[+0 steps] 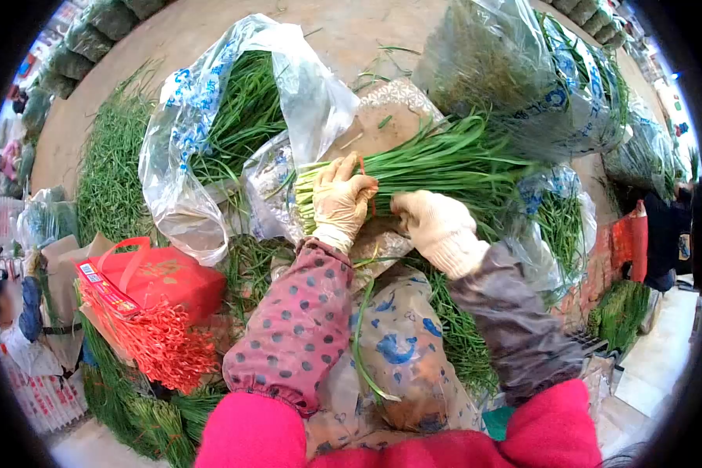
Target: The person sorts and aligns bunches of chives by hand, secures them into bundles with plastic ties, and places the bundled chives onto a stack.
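A bundle of garlic chives (444, 160) lies across the middle, pale stem ends to the left and green leaves to the right. My left hand (340, 195), in a thin cream rubber glove, grips it near the stems. A red tie (363, 166) shows around the bundle beside my left fingers. Just to the right, my right hand (437, 226), in a white knitted glove, is closed against the near side of the bundle. Whatever its fingers pinch is hidden. Beneath the bundle is a patterned plastic-covered surface (398, 97).
An open plastic bag (331, 97) of chives stands at upper left, with loose greens (117, 148) beyond. At left are a red bag (179, 281) and many red ties (160, 339). Full plastic bags (522, 78) stand at upper right. Another person (23, 327) is at far left.
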`<action>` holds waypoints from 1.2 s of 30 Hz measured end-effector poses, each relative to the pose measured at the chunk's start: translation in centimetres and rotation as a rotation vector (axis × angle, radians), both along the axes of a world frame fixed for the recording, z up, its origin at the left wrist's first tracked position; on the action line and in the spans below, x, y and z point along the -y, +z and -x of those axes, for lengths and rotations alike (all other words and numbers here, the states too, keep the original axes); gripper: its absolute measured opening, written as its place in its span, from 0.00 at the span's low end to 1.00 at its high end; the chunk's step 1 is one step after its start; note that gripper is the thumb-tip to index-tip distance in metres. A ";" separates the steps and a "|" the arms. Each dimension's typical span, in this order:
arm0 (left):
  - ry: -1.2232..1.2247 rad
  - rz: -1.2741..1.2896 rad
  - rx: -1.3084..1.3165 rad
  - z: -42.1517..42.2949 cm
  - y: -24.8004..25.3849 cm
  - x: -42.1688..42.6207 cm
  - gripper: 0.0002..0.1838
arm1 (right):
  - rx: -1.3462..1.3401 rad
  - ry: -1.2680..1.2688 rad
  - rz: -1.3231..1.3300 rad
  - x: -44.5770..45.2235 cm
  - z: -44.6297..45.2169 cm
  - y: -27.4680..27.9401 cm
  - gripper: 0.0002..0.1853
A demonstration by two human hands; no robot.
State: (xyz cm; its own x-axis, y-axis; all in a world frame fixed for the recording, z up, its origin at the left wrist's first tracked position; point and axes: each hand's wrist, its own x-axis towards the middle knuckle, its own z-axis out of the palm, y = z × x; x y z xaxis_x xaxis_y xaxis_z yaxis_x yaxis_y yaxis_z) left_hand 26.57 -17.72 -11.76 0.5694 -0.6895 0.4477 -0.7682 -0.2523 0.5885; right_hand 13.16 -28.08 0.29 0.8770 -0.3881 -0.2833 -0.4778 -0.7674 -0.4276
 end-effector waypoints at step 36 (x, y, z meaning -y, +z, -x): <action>0.114 -0.832 0.184 0.3 0.5 2.3 0.57 | 0.285 -0.485 -0.636 -5.9 3.5 -13.5 0.12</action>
